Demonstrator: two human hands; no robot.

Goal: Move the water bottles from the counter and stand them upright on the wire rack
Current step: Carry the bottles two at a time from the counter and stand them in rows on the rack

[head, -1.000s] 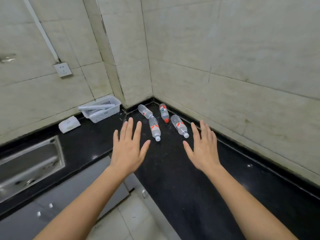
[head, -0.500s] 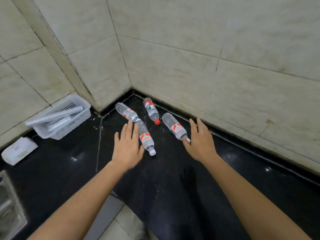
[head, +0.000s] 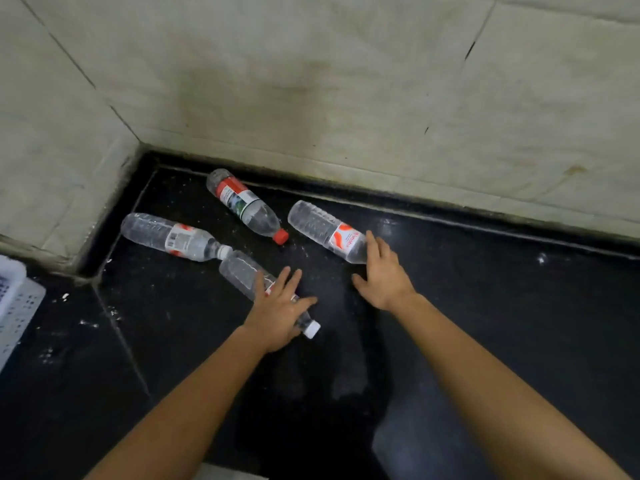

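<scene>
Several clear water bottles lie on their sides in the corner of the black counter (head: pixel 485 306). A red-capped bottle (head: pixel 246 206) lies nearest the wall, and a white-capped bottle (head: pixel 169 237) lies to its left. My left hand (head: pixel 277 310) rests flat on top of the nearest bottle (head: pixel 240 271), fingers spread, with the white cap sticking out below the palm. My right hand (head: pixel 381 275) has its fingertips on the neck end of the right bottle (head: pixel 322 228), fingers apart and not wrapped around it. No wire rack is in view.
A white perforated basket (head: pixel 14 299) sits at the left edge of the counter. Tiled walls close the corner behind and to the left of the bottles. The counter's front edge and a strip of floor (head: pixel 235 475) show at the bottom.
Both hands have reached forward and down to the bottles, the left now lying on the nearest one and the right touching the right one. The view has moved closer to the corner.
</scene>
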